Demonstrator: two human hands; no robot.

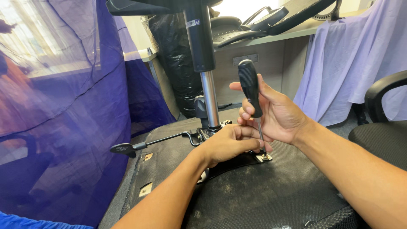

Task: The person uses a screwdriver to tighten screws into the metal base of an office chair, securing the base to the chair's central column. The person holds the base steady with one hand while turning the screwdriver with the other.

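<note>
The left hand (229, 144) covers most of the metal mounting plate (237, 161), and the screw under the screwdriver (251, 91) tip is too small to tell; the chair's gas cylinder (199, 38) runs past the top edge

Sheer blue curtain (63, 106) over bright window, lilac cloth (343, 59), desk (271, 40), black bag (174, 55), grey floor.

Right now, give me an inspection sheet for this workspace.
Surface: upturned chair seat, dark fabric underside, dusty.
Job's things: black-handled screwdriver upright, tip at a screw on the metal mounting plate; gas-lift column standing from it; lever pointing left.
Clutter: small bits near the seat's front edge, too small to tell.
Grips: right hand holds the screwdriver; left hand steadies its shaft.
Cables: nothing seen.
Surroundings: blue cloth, black bag, desk, second chair.
</note>
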